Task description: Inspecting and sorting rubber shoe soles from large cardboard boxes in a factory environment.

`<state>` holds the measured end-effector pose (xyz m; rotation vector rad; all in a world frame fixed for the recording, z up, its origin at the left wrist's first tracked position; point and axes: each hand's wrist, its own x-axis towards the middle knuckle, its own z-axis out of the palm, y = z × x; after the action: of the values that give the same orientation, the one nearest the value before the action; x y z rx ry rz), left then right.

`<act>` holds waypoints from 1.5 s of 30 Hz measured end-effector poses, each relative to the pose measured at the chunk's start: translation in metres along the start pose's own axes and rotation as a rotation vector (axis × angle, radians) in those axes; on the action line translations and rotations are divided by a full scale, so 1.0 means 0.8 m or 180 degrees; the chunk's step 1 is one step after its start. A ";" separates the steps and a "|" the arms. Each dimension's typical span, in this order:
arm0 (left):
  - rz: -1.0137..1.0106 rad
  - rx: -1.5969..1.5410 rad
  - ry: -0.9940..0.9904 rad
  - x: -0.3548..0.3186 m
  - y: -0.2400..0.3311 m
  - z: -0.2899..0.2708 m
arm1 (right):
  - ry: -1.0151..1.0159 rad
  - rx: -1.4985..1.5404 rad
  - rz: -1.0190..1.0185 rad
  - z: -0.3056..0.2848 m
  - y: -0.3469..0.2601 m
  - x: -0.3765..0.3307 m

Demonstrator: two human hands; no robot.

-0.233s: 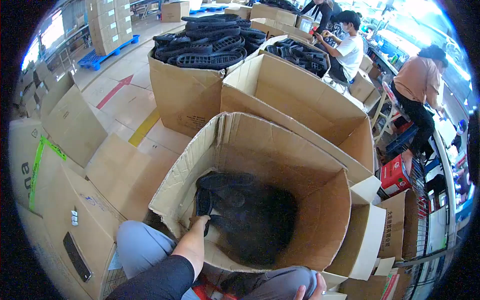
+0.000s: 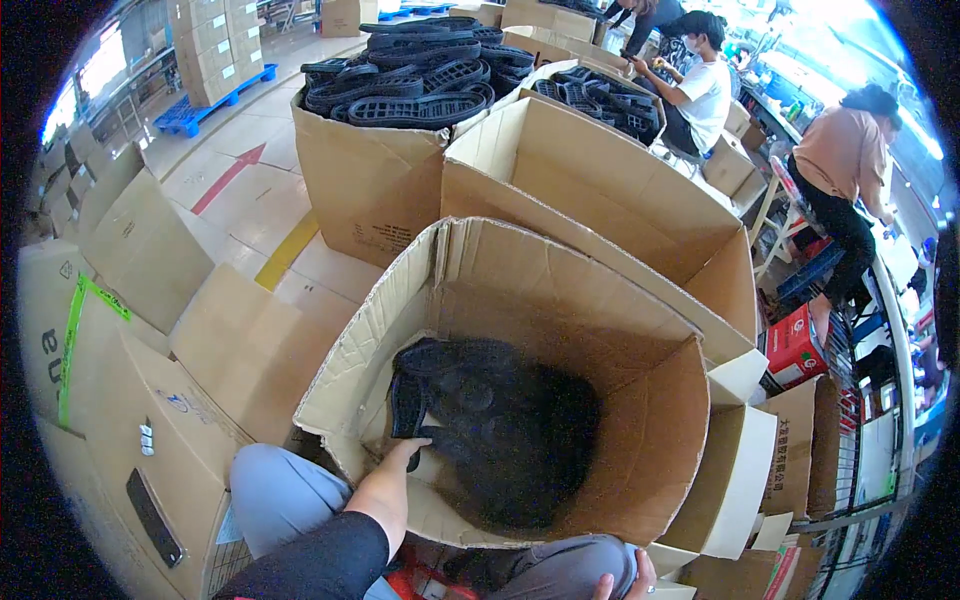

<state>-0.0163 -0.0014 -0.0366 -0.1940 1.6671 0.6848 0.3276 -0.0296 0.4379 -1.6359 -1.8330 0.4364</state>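
Observation:
My left hand (image 2: 402, 452) reaches down into a large open cardboard box (image 2: 640, 400) between my knees. Its fingers close round the near end of a black shoe sole (image 2: 408, 400) that stands along the box's left wall; the thumb points right. Beside that sole, a dark heap of black soles (image 2: 505, 430) covers much of the bottom, its single pieces hard to make out in the shadow. My right hand (image 2: 630, 580) lies on my right knee at the lower edge, fingers apart and holding nothing, partly cut off by the frame.
Behind stand a box heaped with black soles (image 2: 420, 85), an open box (image 2: 600, 190) and another box of soles (image 2: 595, 105). Cardboard boxes (image 2: 150, 400) flank me on the left, a phone (image 2: 153, 515) on one. Two people (image 2: 705, 90) (image 2: 845, 160) sit at right.
The view has shifted slightly. My left thumb now stretches out further to the right beside the sole; the right hand stays on the knee.

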 end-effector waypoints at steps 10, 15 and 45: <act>-0.0119 0.0167 0.0165 -0.099 0.012 0.025 | 0.0150 0.0002 -0.0053 -0.005 0.009 -0.011; -0.0075 -0.0516 -0.0642 -0.146 0.047 -0.005 | 0.0106 0.0255 -0.0378 -0.006 -0.009 -0.015; 0.5268 0.2135 -0.0964 -0.558 0.056 0.093 | 0.0476 0.3494 0.0313 0.066 -0.015 0.171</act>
<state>0.1247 -0.0346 0.3945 1.8367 1.3711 1.1413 0.2806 0.1098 0.4383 -0.9299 -1.0368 1.0843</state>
